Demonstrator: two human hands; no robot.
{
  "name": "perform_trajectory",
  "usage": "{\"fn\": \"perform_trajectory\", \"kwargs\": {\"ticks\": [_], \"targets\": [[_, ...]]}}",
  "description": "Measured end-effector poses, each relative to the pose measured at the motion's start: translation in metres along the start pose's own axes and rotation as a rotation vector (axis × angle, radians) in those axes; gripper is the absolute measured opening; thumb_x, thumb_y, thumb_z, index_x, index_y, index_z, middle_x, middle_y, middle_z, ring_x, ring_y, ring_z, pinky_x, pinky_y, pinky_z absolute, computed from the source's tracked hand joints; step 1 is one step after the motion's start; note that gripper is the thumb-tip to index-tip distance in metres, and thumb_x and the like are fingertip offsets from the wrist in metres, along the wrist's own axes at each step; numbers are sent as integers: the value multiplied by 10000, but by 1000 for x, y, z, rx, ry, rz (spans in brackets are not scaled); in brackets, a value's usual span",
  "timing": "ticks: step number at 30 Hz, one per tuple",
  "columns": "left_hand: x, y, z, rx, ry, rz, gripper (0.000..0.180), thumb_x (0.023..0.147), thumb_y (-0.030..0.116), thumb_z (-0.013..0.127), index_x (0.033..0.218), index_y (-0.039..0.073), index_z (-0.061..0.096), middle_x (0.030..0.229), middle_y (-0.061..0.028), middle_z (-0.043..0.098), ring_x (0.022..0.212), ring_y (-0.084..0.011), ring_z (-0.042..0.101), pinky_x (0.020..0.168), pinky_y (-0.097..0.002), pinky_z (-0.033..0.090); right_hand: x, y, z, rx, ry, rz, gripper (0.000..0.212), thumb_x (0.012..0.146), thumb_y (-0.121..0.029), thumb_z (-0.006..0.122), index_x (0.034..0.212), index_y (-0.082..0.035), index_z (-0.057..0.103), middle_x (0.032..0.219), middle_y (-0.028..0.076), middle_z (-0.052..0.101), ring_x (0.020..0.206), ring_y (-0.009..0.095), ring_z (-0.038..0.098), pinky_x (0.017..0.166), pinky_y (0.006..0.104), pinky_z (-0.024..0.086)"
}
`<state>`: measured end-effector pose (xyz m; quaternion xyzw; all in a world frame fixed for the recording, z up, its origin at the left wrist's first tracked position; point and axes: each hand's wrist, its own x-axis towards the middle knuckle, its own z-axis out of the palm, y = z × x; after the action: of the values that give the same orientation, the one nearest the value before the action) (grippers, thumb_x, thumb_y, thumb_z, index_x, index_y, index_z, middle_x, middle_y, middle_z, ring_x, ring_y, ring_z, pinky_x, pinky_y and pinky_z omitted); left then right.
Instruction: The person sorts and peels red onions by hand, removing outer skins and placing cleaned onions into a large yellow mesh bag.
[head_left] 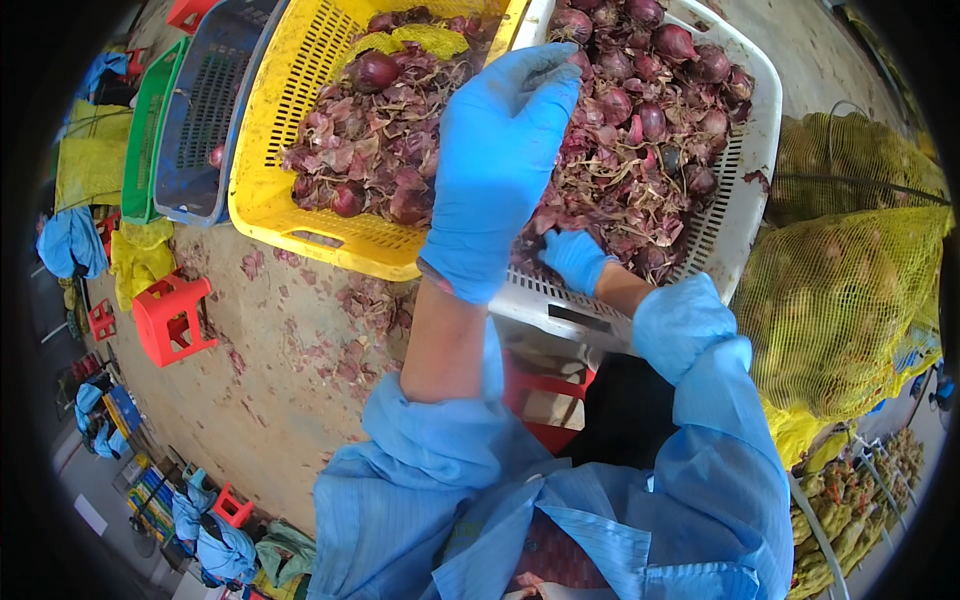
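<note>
My left hand (500,165), in a blue glove, is raised over the edge between a yellow crate and a white crate. Its thumb and fingers are pressed together; whatever they hold is hidden. Lower down, my right hand (577,260), also gloved in blue, reaches inside the near wall of the white crate (560,312). Its fingers curl against the dry skins (625,215), and what they grip does not show. Red onions (673,42) lie among the skins there. The yellow crate (395,262) holds more loose skins (385,130) and a few onions, one a large red onion (373,72).
A blue crate (205,130) and a green crate (143,150) stand at the far left. Yellow mesh sacks (840,300) bulge close on the right. A red stool (172,318) stands on the floor (270,400), where skins are scattered. People in blue (225,550) are at lower left.
</note>
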<state>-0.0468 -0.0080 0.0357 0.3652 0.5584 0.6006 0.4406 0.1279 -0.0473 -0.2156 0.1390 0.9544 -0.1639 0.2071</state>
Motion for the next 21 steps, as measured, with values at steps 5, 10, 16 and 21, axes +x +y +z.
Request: {"fn": "perform_trajectory", "kwargs": {"ticks": [5,10,16,21], "targets": [[-3,4,-14,-14,15,-6,285,957,155,566,1203,29,639,1092,-65,692,1000,-131,643,889,-269,480,-40,21,-29,379,97,413,564,667,-301,736,1171,-92,593,1098,248,548,847,387,631,774,471,525],[-2,6,-14,-15,13,-34,274,944,161,585,1180,43,660,1071,-43,697,986,-114,641,878,-256,472,-92,123,-3,1162,313,861,542,828,-303,686,1224,49,574,1033,189,673,921,293,648,838,416,509],[-1,7,-11,-32,5,-53,281,949,157,574,1188,30,654,1073,-45,697,987,-110,638,890,-253,464,-137,149,0,708,282,1045,403,914,-254,632,1240,-18,614,1005,148,711,798,200,678,731,329,539],[0,6,-9,-7,-18,-78,289,948,143,584,1206,24,637,1057,-47,690,942,-96,616,857,-239,468,-153,152,-23,1116,518,1180,335,916,-195,619,1215,-45,631,898,131,713,727,203,669,711,329,536]]}}
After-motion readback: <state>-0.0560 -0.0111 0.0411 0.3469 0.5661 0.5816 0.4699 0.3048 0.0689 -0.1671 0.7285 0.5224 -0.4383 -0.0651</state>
